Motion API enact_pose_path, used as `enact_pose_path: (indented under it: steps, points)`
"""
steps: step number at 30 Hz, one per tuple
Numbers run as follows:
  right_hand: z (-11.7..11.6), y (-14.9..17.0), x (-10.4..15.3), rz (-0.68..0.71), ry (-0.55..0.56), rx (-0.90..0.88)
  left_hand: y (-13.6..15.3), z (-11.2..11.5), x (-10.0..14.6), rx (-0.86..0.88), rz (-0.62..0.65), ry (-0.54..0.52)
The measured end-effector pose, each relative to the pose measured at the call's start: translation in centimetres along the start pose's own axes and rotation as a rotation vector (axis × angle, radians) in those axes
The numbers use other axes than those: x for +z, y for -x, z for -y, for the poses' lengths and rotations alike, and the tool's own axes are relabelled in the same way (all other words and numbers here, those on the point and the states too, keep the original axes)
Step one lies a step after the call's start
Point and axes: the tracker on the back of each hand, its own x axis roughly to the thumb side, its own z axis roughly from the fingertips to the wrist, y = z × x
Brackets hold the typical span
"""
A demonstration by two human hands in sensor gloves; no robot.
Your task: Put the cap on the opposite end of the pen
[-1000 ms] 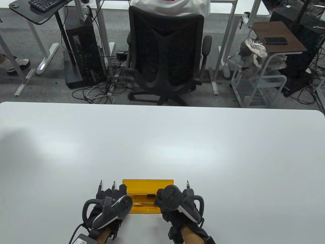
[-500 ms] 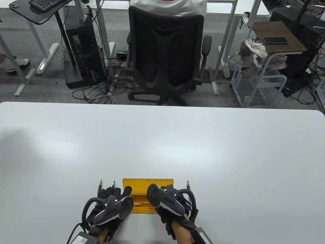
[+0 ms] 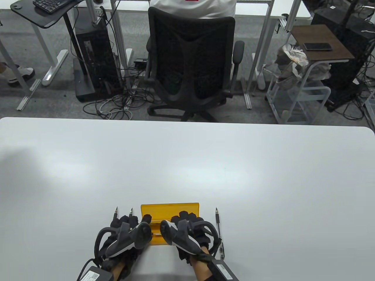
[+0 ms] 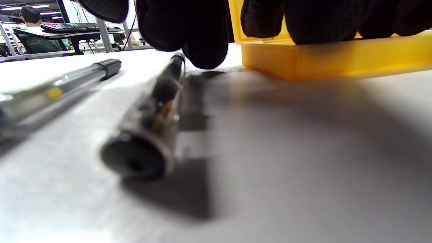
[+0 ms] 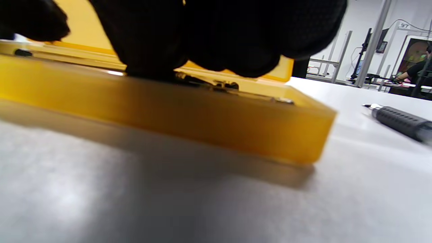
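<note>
With the yellow case [image 3: 170, 210] steadied under the left hand [image 3: 129, 234], whose fingertips rest on its rim, a pen [image 5: 216, 85] inside, under the right hand [image 3: 187, 231] (grip can't be told), is probably best lifted out level.

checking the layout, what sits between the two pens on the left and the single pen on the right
In the table view, the open yellow case lies between them, with both hands over it.

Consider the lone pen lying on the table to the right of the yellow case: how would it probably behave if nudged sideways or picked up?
The pen is a slim round barrel lying flat, so a sideways nudge would probably roll it. It looks rigid and likely light for its length. The textured dark section near its tip should make it less slippery to pinch there than the smooth clear barrel.
</note>
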Motion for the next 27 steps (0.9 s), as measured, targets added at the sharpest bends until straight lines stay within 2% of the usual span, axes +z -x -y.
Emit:
enact_pose_path:
  steps: [15, 17, 24, 27]
  points:
    - [-0.2, -0.6, -0.2, 0.054, -0.061, 0.147, -0.3, -0.3, -0.1, -0.066, -0.012, 0.004]
    - [-0.3, -0.5, -0.3, 0.048, -0.069, 0.099, -0.3, -0.3, 0.0, -0.068, -0.012, 0.004]
    - [-0.6, 0.1, -0.1, 0.056, -0.097, 0.098, -0.2, -0.2, 0.0, -0.053, -0.014, 0.004]
    - [0.5, 2.0, -0.2, -0.023, -0.112, -0.051, -0.3, -0.3, 0.0, -0.054, -0.015, 0.0]
